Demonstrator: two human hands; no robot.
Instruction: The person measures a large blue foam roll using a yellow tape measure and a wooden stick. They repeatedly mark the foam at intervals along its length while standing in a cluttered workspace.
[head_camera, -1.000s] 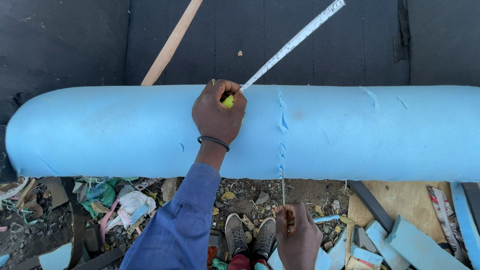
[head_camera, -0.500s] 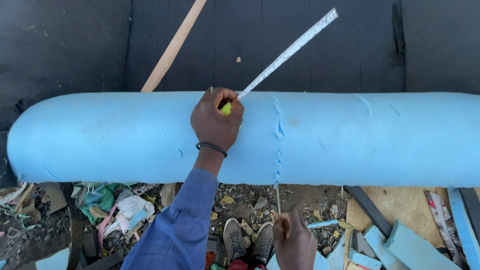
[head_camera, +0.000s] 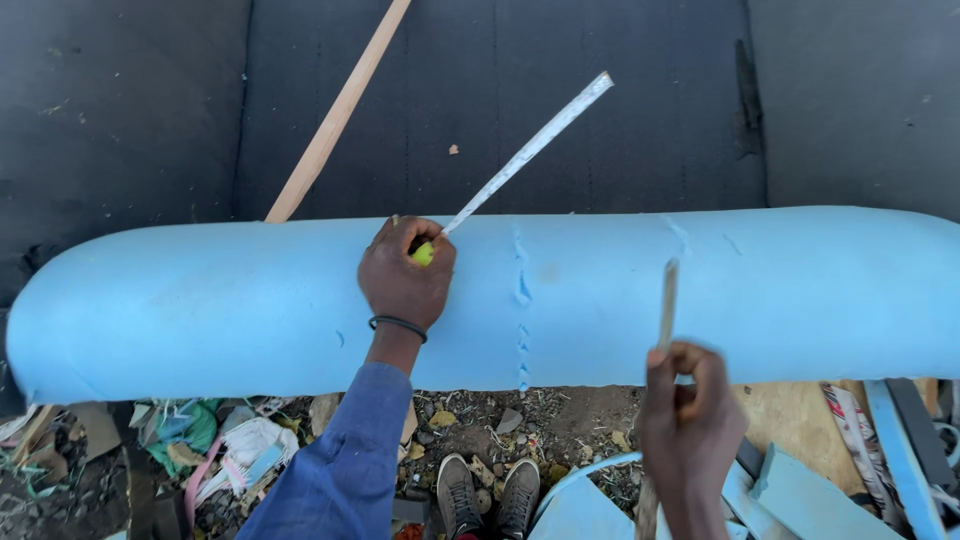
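blue foam, one long rolled sheet (head_camera: 700, 300), lies across the whole view with its long axis running from 9 o'clock to 3 o'clock, its rounded end at 9 o'clock. behind it, toward 12 o'clock, stands a dark cloth-covered surface (head_camera: 150, 100) made of panels; below, at 6 o'clock, the ground (head_camera: 560, 425) is dirt strewn with scraps, rags and several cut foam offcuts (head_camera: 800, 485). a ragged line of nicks (head_camera: 522, 300) runs down the foam's face near the middle.

counted: two hands, one tape blade, one wooden slat, one thin blade, one pair of shoes (head_camera: 485, 490) at 6 o'clock.

left hand (head_camera: 405, 280), with a dark band on its wrist, rests on top of the foam roll, fingers closed around a yellow-green tape measure (head_camera: 423, 254). its metal blade (head_camera: 530, 150) points up toward 1 o'clock, over the dark cloth. the wooden slat (head_camera: 335, 115) leans just beside it, also tilting toward 1 o'clock.

right hand (head_camera: 685, 410), at 5 o'clock, is pinched narrowly around a thin knife-like blade (head_camera: 668, 300) that stands nearly upright, tip toward 12 o'clock, in front of the foam's face.
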